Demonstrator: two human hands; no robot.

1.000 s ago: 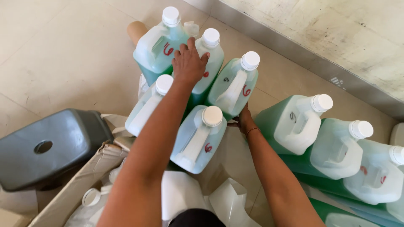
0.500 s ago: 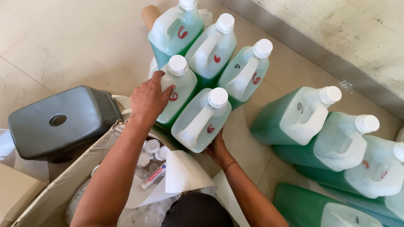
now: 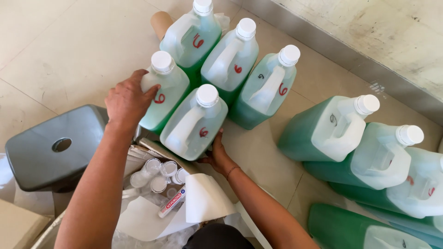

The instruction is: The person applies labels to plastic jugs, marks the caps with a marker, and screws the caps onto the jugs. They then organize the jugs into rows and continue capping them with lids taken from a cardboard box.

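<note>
From the head camera, looking down, the left hand (image 3: 125, 99) lies on the shoulder of a green-liquid jug (image 3: 164, 90) at the near-left of a cluster of five on the tiled floor (image 3: 69, 46). Its grip is spread, fingers curled over the jug's side and thumb towards the red mark, pressing rather than pinching. The right hand (image 3: 218, 154) sits low, at the bottom edge of the front jug (image 3: 196, 122); its fingertips touch that jug's base, but whether the grip is closed round anything cannot be told, since the jug hides most of it.

All five jugs stand upright with white caps, packed shoulder to shoulder: two in the near row, three behind. A brown cardboard tube (image 3: 160, 23) pokes out behind the rear-left jug.

To the left of the left forearm, a grey plastic stool (image 3: 50, 147) stands just beside the cluster, leaving little room on that side. Below the hands an open box (image 3: 152, 180) holds small clear bottles, a marker pen (image 3: 171, 202) and a sheet of white paper (image 3: 203, 198). To the right, a strip of bare floor separates the cluster from a second group of jugs (image 3: 332, 129) leaning over. A metal-edged step (image 3: 350, 60) runs diagonally along the far right, closing in the rear. Bare tiles stretch to the upper left.
</note>
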